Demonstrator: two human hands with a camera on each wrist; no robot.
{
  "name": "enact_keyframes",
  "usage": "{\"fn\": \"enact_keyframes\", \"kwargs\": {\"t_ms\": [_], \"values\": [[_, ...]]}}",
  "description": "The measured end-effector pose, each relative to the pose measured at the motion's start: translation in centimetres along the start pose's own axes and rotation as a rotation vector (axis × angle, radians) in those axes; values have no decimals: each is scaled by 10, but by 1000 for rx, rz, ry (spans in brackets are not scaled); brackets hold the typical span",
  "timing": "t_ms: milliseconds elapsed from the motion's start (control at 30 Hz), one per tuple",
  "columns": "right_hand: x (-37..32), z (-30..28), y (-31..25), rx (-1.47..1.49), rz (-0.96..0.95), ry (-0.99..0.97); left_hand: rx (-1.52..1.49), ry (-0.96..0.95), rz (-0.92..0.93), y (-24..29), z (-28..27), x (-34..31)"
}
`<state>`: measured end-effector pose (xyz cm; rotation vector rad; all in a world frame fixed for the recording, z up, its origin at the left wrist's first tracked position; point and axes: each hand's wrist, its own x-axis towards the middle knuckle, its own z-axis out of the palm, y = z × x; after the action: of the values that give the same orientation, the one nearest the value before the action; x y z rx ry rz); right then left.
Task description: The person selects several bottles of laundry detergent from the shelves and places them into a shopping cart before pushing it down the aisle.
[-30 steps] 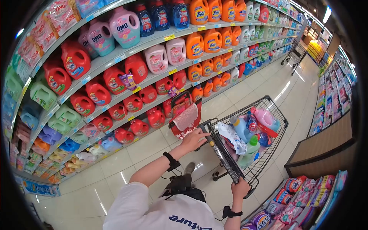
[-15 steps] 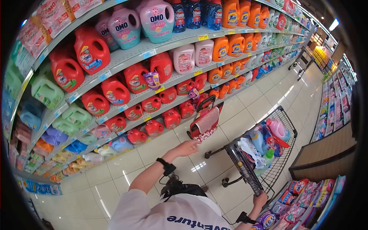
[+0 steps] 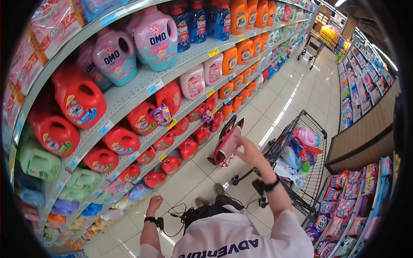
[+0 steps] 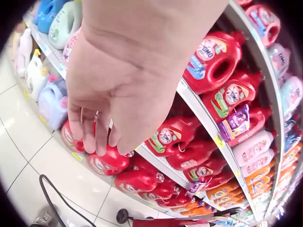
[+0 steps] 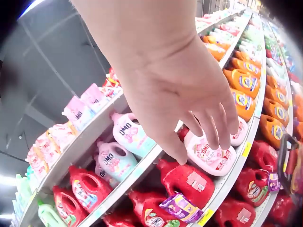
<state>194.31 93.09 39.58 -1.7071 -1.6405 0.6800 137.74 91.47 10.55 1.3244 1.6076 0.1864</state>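
My right hand (image 3: 247, 151) is off the cart and in the air, overlapping the red wheeled basket (image 3: 223, 139) with a pinkish patterned cover in the head view. Its fingers (image 5: 213, 125) are relaxed with nothing in them, and the right wrist view has detergent shelves behind them. Low at the left, my left hand (image 3: 155, 204) hangs loosely and holds nothing. In the left wrist view its fingers (image 4: 89, 135) droop in front of red detergent bottles (image 4: 108, 161). The black wire shopping cart (image 3: 319, 161) stands to my right, loaded with a pink bottle (image 3: 306, 136), a blue bottle (image 3: 291, 158) and other bottles.
Long shelves along the left carry pink-and-teal OMO bottles (image 3: 155, 38), red OMO jugs (image 3: 79, 99) and orange Tide bottles (image 3: 245, 51). Purple packets (image 3: 161, 115) hang at a shelf edge. Packaged goods (image 3: 344, 195) fill the right side. Another cart (image 3: 312, 47) stands far down the tiled aisle.
Both hands have left the cart handle: the left first, reaching toward the red basket and then dropping back left, the right afterwards, moving left to the basket. The view has shifted too.
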Motion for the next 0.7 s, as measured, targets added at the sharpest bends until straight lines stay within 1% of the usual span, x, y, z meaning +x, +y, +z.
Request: {"fn": "enact_keyframes", "kwargs": {"t_ms": [33, 100, 133, 167, 233, 267, 300, 333, 367, 400, 433, 467, 500, 533, 567, 600, 633, 667, 700], "values": [[41, 4, 7, 78, -17, -37, -67, 21, -34, -4, 2, -5], [124, -1, 3, 141, 19, -146, -184, 41, -95, -10, 5, -13], [168, 3, 17, 69, -54, -81, -235, 42, -124, -9, 5, -15], [209, 10, 34, -2, -126, -16, -217, 33, -131, -3, 4, -20], [285, 13, 56, -46, -177, 49, -163, 3, -129, 14, 0, -19], [318, 16, 62, -41, -188, 42, -168, 15, -133, 32, -4, -17], [350, 19, 69, -81, -225, 114, -150, -4, -59, 53, -7, -9], [380, 23, 75, -119, -259, 184, -131, -22, 12, 77, -11, -2], [408, 29, 81, -124, -284, 209, -132, -14, 1, 110, -15, 8], [428, 32, 79, -115, -283, 199, -138, -31, 126, 151, -17, 21], [445, 31, 73, -103, -281, 161, -143, -48, 254, 195, -20, 36], [458, 29, 64, -92, -278, 126, -155, -78, 327, 240, -22, 49], [464, 22, 51, -137, -162, -3, -167, -109, 403, 289, -22, 62], [471, 19, 51, -135, -161, -7, -131, -124, 478, 342, -24, 70], [477, 18, 53, -142, -195, -79, -96, -140, 551, 389, -22, 80], [483, 19, 56, -148, -230, -153, -103, -111, 582, 426, -17, 97], [488, 23, 61, -148, -183, -177, -109, -84, 614, 457, -11, 113], [491, 25, 63, -151, -184, -179, -48, -5, 658, 481, -5, 134], [490, 26, 65, -118, -249, -108, 13, 72, 703, 501, 1, 157]]}}
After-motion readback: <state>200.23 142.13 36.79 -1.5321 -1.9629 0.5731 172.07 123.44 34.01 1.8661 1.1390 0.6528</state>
